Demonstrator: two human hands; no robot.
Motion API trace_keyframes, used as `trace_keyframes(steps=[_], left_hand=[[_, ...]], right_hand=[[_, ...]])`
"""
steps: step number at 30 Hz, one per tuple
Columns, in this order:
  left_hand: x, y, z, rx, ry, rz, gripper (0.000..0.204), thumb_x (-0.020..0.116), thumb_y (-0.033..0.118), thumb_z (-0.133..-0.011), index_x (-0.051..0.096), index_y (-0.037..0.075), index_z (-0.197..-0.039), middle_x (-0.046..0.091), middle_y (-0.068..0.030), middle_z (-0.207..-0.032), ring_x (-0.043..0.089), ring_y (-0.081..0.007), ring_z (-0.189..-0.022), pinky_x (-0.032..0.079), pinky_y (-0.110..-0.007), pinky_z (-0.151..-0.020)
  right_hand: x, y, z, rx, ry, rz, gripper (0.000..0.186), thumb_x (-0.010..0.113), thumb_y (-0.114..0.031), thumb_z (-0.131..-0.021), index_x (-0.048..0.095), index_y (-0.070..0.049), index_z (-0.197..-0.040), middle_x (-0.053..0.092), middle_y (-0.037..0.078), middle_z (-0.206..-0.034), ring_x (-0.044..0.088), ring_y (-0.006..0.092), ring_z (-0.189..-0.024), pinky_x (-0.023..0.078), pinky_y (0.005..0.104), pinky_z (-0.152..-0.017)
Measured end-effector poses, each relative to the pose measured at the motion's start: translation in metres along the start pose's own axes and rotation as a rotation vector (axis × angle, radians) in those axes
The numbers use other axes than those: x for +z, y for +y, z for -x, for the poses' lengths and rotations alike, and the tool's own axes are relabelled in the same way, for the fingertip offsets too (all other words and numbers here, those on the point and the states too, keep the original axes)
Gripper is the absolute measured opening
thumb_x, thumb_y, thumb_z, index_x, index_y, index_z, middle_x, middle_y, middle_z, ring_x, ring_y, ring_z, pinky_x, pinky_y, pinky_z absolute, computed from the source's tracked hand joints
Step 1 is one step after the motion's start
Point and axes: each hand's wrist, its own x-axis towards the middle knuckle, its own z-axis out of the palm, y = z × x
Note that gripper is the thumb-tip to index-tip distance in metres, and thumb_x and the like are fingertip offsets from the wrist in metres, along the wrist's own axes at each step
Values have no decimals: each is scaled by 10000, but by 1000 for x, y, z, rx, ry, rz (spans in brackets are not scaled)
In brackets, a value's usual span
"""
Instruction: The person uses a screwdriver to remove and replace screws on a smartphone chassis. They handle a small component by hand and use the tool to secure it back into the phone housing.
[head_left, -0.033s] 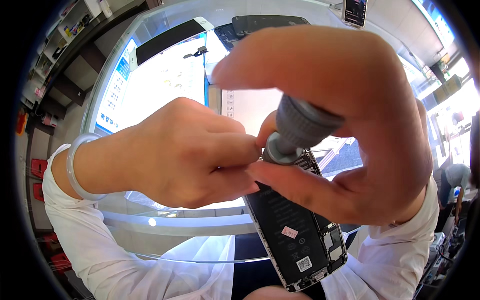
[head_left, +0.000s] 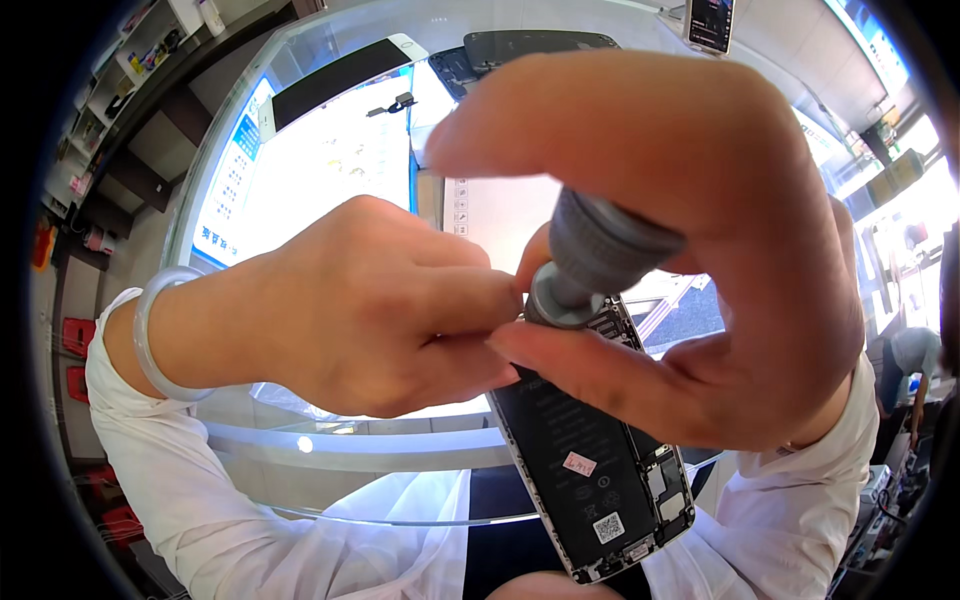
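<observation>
My right hand (head_left: 720, 280) grips a grey screwdriver (head_left: 605, 250) with thumb and fingers, its forefinger arching over the cap end. The driver stands over the upper end of an opened smartphone (head_left: 570, 440); its tip is hidden. Inside the phone lie a black battery and bare inner boards. My left hand (head_left: 380, 310) is curled closed at the phone's upper left edge, gripping it there, though the fingertips are hidden. The lower end of the phone reaches past the glass counter's edge, above my lap.
A white-framed phone screen (head_left: 350, 78) lies on the glass counter (head_left: 380, 440) at far left, near a small dark part (head_left: 392, 105). Dark phone housings (head_left: 540, 42) lie behind my right hand. A standing phone (head_left: 708, 25) is at the back. Another person (head_left: 912, 365) is at far right.
</observation>
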Motion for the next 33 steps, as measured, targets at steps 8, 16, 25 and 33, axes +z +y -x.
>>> trace_keyframes(steps=[8,16,25,33], left_hand=[[7,-1,0,-3,66,-33,198,775,162,-784,598,72,-789,441,-37,-608,512,-228,-488,377,-361,-407],[12,-8,0,218,157,-262,149,780,136,-754,659,49,-753,473,-7,-684,501,-134,-497,358,-303,-367],[16,-5,0,191,235,-78,127,772,124,-746,661,63,-754,488,0,-677,491,-131,-494,363,-301,-376],[12,-4,-2,195,223,-166,182,774,144,-747,692,42,-872,462,20,-664,476,-122,-492,341,-296,-373]], right_hand=[[3,2,2,-48,27,25,780,896,-25,-695,449,74,-1326,615,211,-1205,691,162,-782,571,255,-632],[3,3,3,-86,29,48,761,887,-24,-707,455,71,-1327,625,201,-1186,682,152,-765,569,252,-626],[5,1,2,-46,80,37,741,877,-22,-719,462,67,-1327,636,190,-1166,672,140,-746,568,248,-619],[-4,-7,2,44,238,-13,723,868,-21,-731,468,64,-1327,646,180,-1147,664,129,-728,566,245,-613]])
